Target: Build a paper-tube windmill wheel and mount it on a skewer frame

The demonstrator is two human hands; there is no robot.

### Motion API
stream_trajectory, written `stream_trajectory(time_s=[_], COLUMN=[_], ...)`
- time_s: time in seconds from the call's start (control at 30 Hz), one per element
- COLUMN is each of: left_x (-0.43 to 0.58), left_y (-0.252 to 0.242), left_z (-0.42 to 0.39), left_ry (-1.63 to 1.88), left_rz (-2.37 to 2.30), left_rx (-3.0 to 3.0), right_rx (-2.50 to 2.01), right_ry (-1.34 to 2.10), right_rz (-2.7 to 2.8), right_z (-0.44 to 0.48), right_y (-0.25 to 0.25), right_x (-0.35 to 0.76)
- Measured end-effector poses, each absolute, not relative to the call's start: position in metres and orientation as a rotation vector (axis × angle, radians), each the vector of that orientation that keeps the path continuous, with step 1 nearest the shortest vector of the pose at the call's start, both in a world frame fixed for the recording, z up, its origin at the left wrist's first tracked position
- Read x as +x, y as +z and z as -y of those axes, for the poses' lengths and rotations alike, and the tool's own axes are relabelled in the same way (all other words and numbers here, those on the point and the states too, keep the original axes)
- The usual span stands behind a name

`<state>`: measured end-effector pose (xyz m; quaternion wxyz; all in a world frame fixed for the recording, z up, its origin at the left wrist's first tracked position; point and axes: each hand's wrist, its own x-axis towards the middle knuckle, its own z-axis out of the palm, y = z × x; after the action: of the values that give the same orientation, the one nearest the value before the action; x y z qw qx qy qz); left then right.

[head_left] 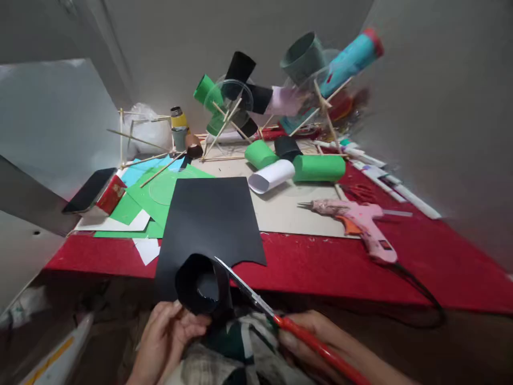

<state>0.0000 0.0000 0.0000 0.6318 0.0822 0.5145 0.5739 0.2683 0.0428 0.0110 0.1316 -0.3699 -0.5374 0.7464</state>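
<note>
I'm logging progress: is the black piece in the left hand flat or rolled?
Rolled: the black piece in the left hand curves into a tube, its round opening showing.

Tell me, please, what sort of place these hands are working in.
It looks like a small craft workspace: a pink glue gun lies on a red-covered table, rolled tubes lie behind it, and the right hand holds red-handled scissors.
</note>
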Motion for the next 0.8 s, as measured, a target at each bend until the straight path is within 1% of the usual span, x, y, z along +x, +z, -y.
stream_trajectory(time_s=[0.23, 0.53, 0.67, 0.8], left_x=[-0.005, -0.006, -0.005, -0.006], left_y=[-0.005, -0.008, -0.007, -0.011], left_z=[-0.001, 0.003, 0.003, 0.004], left_ry=[1.296, 1.240, 1.231, 1.240], left_rz=[-1.134, -1.174, -1.178, -1.190], left_rx=[0.204, 0.233, 0.268, 0.271], right_rx=[-0.971, -1.007, -1.070, -1.029], right_ry=[2.168, 2.072, 2.153, 2.250], right_rz=[1.658, 1.841, 1.724, 1.555], right_z=[-0.053, -0.063, -0.063, -0.060], right_y=[0.021, 0.041, 0.043, 0.040], right_x=[0.268, 0.272, 0.268, 0.263])
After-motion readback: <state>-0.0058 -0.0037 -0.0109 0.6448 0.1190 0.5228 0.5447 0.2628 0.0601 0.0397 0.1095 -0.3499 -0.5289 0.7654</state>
